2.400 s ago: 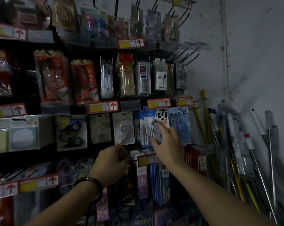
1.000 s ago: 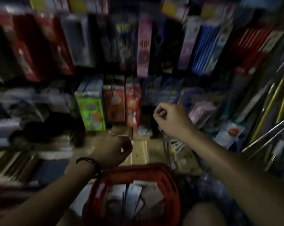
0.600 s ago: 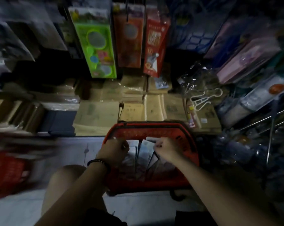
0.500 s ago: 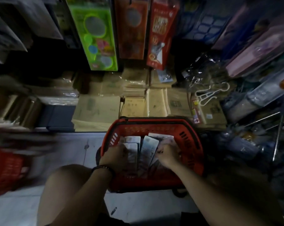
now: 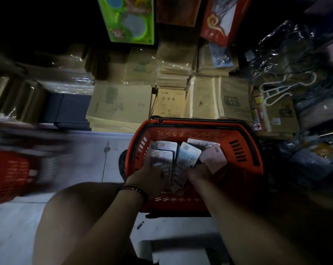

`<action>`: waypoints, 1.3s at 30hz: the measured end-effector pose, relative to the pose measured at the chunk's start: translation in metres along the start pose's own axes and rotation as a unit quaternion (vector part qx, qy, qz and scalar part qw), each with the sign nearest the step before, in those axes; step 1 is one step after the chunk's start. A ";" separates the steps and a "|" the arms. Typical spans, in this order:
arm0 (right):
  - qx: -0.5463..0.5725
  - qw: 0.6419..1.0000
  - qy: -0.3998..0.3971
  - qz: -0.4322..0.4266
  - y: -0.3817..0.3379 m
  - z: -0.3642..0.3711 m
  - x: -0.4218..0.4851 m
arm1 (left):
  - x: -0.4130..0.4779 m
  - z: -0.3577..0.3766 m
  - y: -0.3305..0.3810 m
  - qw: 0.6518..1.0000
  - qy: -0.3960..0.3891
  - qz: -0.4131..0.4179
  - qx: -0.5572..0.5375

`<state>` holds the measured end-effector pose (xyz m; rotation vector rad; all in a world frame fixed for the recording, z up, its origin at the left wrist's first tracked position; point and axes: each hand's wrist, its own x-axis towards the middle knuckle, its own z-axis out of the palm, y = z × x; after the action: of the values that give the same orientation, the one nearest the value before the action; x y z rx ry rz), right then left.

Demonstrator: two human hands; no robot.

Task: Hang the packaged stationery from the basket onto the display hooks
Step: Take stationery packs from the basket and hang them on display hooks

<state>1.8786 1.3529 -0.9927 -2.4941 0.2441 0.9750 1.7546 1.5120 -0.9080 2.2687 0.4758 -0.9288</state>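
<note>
Both hands now deep in red basket (image 5: 238, 134), vs 2.4 s ago up at hooks; left hand (image 5: 148, 178) curled on packs (image 5: 162, 157), right hand (image 5: 197, 172) grip unclear, among cards; basket at 12 o'clock on pale floor (image 5: 85, 150), notebook stacks (image 5: 121, 104) beyond; packs upright-ish, long axes toward 12.

I am reaching both bare forearms downward, side by side. My left hand (image 5: 149, 175), a dark bracelet (image 5: 132, 189) on its wrist, and my right hand (image 5: 197, 172) are curling their fingers closed.
</note>
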 end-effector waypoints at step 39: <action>-0.143 0.920 -0.013 -0.364 -0.029 -0.012 -0.021 | -0.034 -0.048 -0.029 0.903 0.361 -0.106 -0.205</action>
<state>1.8795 1.3732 -0.9602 -2.4828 -0.8388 0.7463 1.7399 1.5624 -0.8689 2.1182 1.1380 -0.0103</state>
